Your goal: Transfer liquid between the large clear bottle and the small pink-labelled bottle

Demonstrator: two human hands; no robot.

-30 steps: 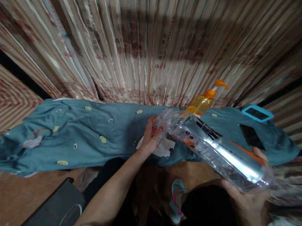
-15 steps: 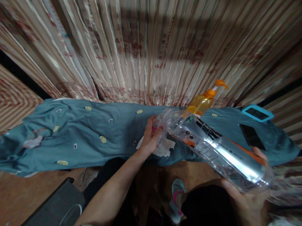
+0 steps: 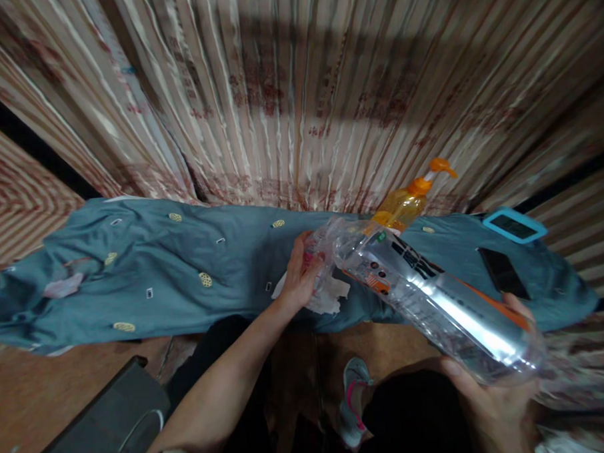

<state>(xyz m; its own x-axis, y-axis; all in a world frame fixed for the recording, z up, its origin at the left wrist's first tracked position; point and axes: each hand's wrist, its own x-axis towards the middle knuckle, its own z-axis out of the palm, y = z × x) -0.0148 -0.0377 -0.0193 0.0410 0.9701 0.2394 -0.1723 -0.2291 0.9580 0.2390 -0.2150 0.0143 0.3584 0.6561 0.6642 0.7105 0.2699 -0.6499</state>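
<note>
My right hand (image 3: 494, 392) grips the base of a big clear plastic bottle (image 3: 436, 307), which lies tilted with its neck pointing up and left. My left hand (image 3: 300, 273) is closed round the bottle's neck, where the cap is hidden under my fingers. Crumpled white paper (image 3: 329, 293) lies under that hand on a blue-green patterned cloth (image 3: 184, 272) covering the table. The bottle bears an orange and black label.
An orange pump bottle (image 3: 406, 205) stands behind the clear bottle. A black phone (image 3: 504, 274) and a blue-framed device (image 3: 515, 225) lie at the right. Striped curtains (image 3: 296, 86) hang behind. A dark case (image 3: 100, 422) sits lower left, a shoe (image 3: 352, 398) on the floor.
</note>
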